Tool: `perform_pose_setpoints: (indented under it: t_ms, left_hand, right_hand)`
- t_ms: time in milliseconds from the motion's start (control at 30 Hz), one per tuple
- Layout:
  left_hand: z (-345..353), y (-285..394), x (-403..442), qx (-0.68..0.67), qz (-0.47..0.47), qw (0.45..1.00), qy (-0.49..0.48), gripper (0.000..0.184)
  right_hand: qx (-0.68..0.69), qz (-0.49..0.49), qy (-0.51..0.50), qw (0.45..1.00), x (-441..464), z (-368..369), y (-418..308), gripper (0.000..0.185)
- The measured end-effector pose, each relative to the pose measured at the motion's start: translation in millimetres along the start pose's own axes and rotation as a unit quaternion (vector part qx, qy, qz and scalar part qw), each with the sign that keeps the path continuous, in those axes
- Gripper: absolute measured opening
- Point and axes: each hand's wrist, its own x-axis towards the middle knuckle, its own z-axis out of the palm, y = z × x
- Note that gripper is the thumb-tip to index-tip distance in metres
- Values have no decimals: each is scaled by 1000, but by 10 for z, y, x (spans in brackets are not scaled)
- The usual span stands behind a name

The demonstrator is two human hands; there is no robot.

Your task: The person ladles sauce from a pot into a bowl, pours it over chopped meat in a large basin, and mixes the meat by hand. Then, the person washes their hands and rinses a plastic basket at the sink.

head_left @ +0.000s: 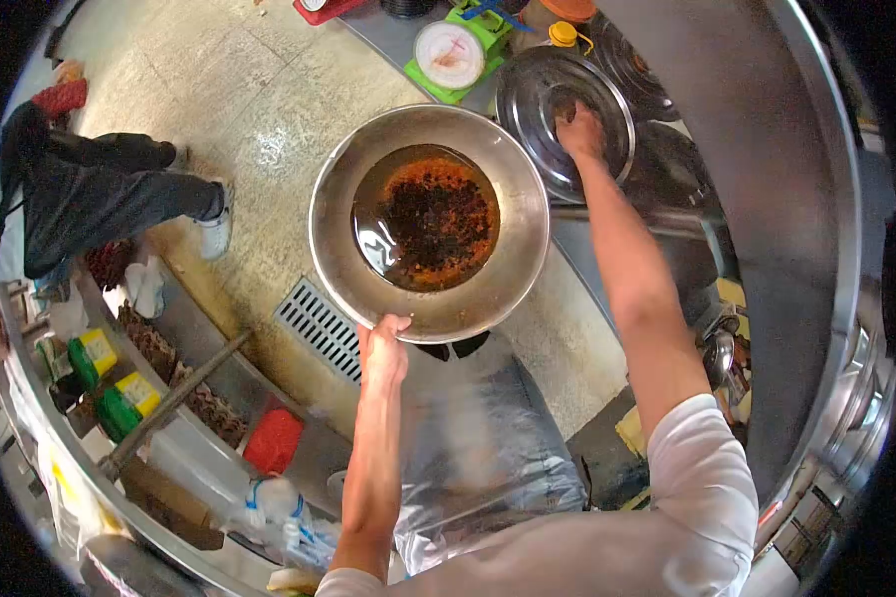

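Note:
My left hand (383, 348) grips the near rim of a wide metal bowl (333, 214), its fingers closed over the edge. Inside the bowl lies dark reddish-brown oil (433, 219) with blackish bits in the middle. The bowl is held above the floor, in front of my body. Out to the right, my right hand (579, 134) is closed at the centre of a round metal lid (528, 114), where a knob seems to be mostly hidden by the fingers. What the lid covers cannot be seen.
A green scale (450, 55) with a round whitish top stands beyond the bowl, near a yellow-capped container (562, 34). A person (100, 194) walks at the left. Below are a floor drain (321, 326) and a lower-left shelf with green-yellow packages (129, 403).

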Motion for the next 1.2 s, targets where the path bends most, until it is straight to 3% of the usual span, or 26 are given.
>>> perform_pose_setpoints:
  t_ms: [133,267,367,467,500,533,633,833,933,1200]
  left_hand:
    - [128,100,202,-20,-21,999,18,58]
    - [39,93,331,-37,-18,998,42,66]
    - [-6,167,365,-48,-29,997,60,67]
    - [-75,172,439,-37,-21,997,67,70]
    - [-85,177,455,-33,-21,997,71,70]
    - [-103,165,484,-17,-8,997,72,72]
    - [-44,237,507,-43,-8,995,87,72]
    - [9,320,576,-29,-34,995,91,68]
    - [-69,249,607,-18,-25,997,76,66]
    - [-41,160,581,-17,-14,996,86,61]
  right_hand:
    - [48,-10,-16,999,118,-20,151,59]
    - [-10,-21,106,994,-95,-473,-278,54]
    - [148,-49,106,982,81,-742,-764,54]
    - [60,-140,167,974,798,-457,-1223,48]
    - [87,-160,89,979,937,-487,-1444,45]
    - [64,-202,146,966,1211,-236,-1533,40]
    - [61,-237,131,961,1659,134,-1758,37]
    - [-45,-211,24,976,1980,334,-1763,41]
    - [-101,-266,67,956,2077,345,-1628,48]
    - [-74,-302,91,946,2022,295,-1467,52]
